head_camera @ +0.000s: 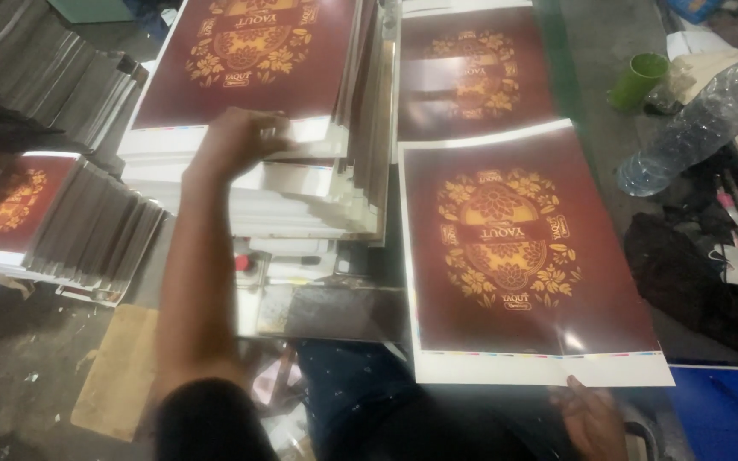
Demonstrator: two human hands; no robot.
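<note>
Left hand point(237, 141) grip pinched on near edge of top sheet point(245, 64) of tall printed stack point(301, 201). Right hand point(591, 418) grip closed on bottom white margin of loose maroon-and-gold sheet point(523, 265), lying just right of the stack, on the desk point(591, 68).

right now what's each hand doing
Left hand: gripping the edge of the top sheets on the printed stack.
Right hand: at the near edge of the single maroon sheet; grip cannot be told.

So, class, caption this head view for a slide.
Left hand on a stack of maroon printed sheets; right hand at a single sheet.
</note>
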